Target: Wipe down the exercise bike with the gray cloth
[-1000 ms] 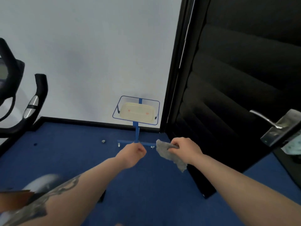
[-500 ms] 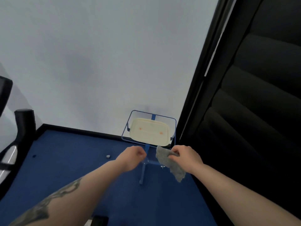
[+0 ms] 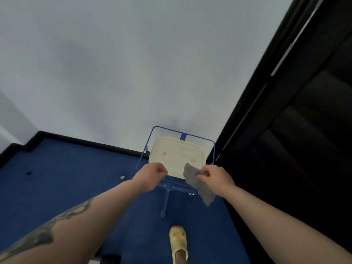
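Crumpled gray cloth (image 3: 198, 182) pinched in right hand (image 3: 217, 179) fingers, hanging below; left hand (image 3: 151, 175) curled, holding nothing, over blue wire stand (image 3: 144, 151).

The right hand (image 3: 216, 179) hides part of the gray cloth (image 3: 198, 184); at 6 o'clock the yellow shoe (image 3: 178, 242) is cut off.

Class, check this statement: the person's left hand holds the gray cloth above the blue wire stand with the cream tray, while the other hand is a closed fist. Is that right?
Not quite. The head view shows the right hand holding the gray cloth; the left hand is the closed fist. The blue wire stand and cream tray are as stated.
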Demonstrator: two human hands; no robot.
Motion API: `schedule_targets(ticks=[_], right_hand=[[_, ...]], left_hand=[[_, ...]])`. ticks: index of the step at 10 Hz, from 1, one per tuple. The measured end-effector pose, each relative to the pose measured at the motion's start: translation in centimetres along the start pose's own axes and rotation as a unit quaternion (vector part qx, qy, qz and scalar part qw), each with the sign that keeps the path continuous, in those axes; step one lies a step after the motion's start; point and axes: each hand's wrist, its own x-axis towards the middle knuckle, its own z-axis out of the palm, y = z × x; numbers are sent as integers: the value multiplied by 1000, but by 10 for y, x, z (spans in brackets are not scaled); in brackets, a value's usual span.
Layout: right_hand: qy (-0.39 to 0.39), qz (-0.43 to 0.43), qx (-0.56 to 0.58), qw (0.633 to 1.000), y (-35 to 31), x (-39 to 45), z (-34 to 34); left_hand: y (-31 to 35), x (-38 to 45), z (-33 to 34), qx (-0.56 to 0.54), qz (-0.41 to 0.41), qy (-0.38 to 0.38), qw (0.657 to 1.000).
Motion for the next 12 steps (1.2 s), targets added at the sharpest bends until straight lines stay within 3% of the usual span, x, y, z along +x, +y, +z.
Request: schedule_targets(ticks=[2,4,6,9,12], right_hand=[[-23,4,3,1000,15,97,3],[-8,-10,-8,1000,23,196,16],[35,-35,-3,999,21,261,59],[-77,-16,-31,996,16,263,142],[-22,6,11,1000,-8,216,91]], left_hand=[[-4,71,18,3,-82,-4,997],[5,151,19,-61,-89,-15,994],[-31,198,21,-78,-120,10,990],[-78,176,40,-67,-158,-7,985],[-58,133,-11,-88,-132,42,986]])
